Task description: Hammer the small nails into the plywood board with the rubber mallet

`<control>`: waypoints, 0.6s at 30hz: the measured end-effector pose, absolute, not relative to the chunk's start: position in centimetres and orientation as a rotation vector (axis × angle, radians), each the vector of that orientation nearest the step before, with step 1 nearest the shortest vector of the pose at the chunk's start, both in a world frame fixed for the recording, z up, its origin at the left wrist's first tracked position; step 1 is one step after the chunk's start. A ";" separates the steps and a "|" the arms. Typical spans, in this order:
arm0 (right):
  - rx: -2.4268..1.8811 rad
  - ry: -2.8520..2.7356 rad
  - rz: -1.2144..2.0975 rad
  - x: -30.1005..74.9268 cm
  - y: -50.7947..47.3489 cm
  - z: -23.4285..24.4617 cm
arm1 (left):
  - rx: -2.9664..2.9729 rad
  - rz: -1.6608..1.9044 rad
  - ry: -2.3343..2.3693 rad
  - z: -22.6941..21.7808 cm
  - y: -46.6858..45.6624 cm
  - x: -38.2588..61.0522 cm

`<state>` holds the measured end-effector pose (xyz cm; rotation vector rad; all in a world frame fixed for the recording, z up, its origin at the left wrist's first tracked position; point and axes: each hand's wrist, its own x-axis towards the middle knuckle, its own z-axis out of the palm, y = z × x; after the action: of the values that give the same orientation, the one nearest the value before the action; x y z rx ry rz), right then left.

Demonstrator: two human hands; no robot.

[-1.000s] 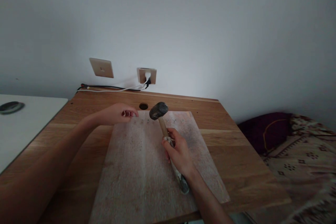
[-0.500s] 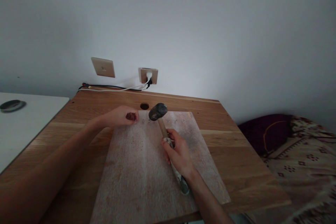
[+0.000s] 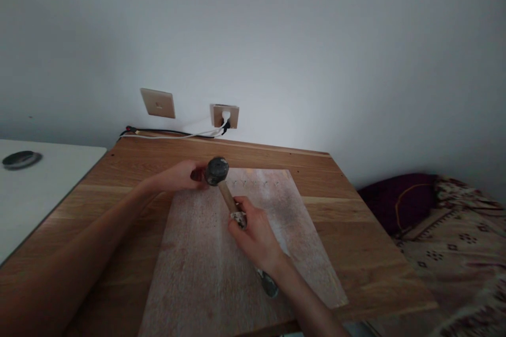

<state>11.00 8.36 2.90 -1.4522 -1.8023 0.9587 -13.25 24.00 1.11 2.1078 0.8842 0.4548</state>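
Wooden-handled hammer (image 3: 227, 196) slants, gripped in the right hand (image 3: 258, 234); left hand (image 3: 184, 175) curls beside its head (image 3: 217, 170), contents unclear.

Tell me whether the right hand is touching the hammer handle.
Touching. The head view shows the right hand closed around the hammer handle, with fingers wrapped over it.
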 end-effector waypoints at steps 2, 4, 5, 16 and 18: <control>-1.464 -1.830 0.938 10.8 8.5 2.8 | 2.064 0.456 0.892 1.1 24.0 -13.2; -1.466 -1.868 0.917 10.7 8.5 2.7 | 2.029 0.472 0.891 1.0 24.0 -13.2; -1.469 -1.887 0.911 10.7 8.5 2.6 | 2.014 0.481 0.887 0.9 24.1 -13.3; -1.438 -1.811 0.983 11.0 8.1 2.3 | 2.011 0.473 0.846 0.4 24.4 -13.6; -1.405 -1.603 1.151 11.6 7.2 2.2 | 2.057 0.421 0.853 0.7 24.4 -13.8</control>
<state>11.60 7.15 2.24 -1.4049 -1.6032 1.1509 -13.79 24.40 0.65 2.0572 0.8533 0.4208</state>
